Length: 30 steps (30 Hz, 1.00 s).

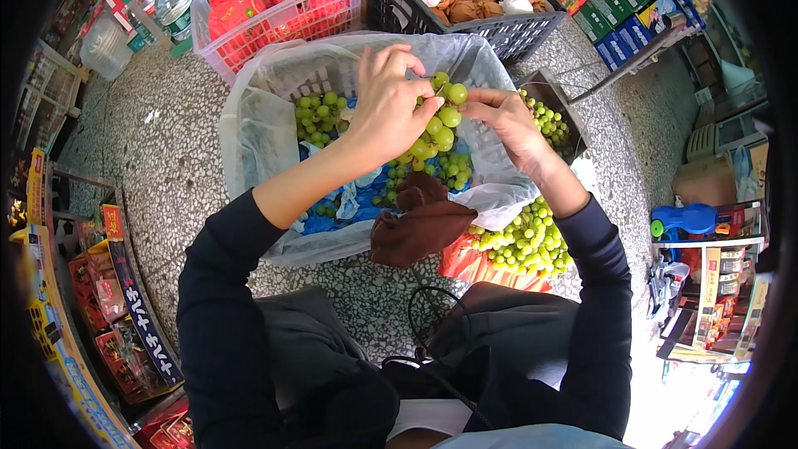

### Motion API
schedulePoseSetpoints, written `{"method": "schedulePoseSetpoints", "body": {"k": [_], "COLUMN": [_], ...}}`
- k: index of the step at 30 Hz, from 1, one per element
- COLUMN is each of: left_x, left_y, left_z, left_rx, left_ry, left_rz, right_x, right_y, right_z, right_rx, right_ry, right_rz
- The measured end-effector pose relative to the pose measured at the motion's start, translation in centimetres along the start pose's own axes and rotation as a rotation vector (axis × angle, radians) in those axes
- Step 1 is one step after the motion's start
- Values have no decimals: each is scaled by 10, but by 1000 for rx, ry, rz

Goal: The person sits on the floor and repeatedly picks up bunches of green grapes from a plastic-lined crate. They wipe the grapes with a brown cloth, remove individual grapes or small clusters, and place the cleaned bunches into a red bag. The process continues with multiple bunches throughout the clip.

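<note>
My left hand (393, 103) holds a bunch of green grapes (439, 131) by its upper stem, over a crate lined with a whitish translucent sheet (259, 137). The fingertips of my right hand (505, 121) pinch at the bunch's right side; whether they hold a grape or a stem I cannot tell. More green grapes (321, 113) and crumpled blue wrapping (371, 190) lie inside the crate. A brown cloth or paper wrapping (424, 231) hangs over the crate's near edge. Loose green grapes (530, 243) are heaped on a red bag (474, 262) at the near right.
Beyond the lined crate stand a pink crate of red bags (280, 37) and a black crate of wrapped round items (461, 31). A small box of grapes (545, 125) sits at the right. Shelves of packaged goods (124, 312) flank the speckled floor (168, 156).
</note>
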<state>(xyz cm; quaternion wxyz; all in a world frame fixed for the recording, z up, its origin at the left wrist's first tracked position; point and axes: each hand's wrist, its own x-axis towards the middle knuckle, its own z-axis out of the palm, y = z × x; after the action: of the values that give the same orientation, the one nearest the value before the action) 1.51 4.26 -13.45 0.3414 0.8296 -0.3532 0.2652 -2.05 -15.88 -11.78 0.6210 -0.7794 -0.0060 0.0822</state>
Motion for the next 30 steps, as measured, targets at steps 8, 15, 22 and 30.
{"method": "schedulePoseSetpoints", "body": {"k": [8,15,22,30], "left_x": [-6,-1,-8,-9], "left_y": [-6,-8,-11,-22], "left_z": [5,3,10,14], "left_rx": [-26,-53,-58,-69], "left_ry": [-8,-15,-47,-58], "left_rz": [0,63,73,27], "right_x": [3,6,3,1], "right_y": [12,13,15,12], "right_z": [2,3,5,10], "right_rx": [309,322,247,293], "right_ry": [-126,-20,-39,53], "right_rz": [241,171,214,155]}}
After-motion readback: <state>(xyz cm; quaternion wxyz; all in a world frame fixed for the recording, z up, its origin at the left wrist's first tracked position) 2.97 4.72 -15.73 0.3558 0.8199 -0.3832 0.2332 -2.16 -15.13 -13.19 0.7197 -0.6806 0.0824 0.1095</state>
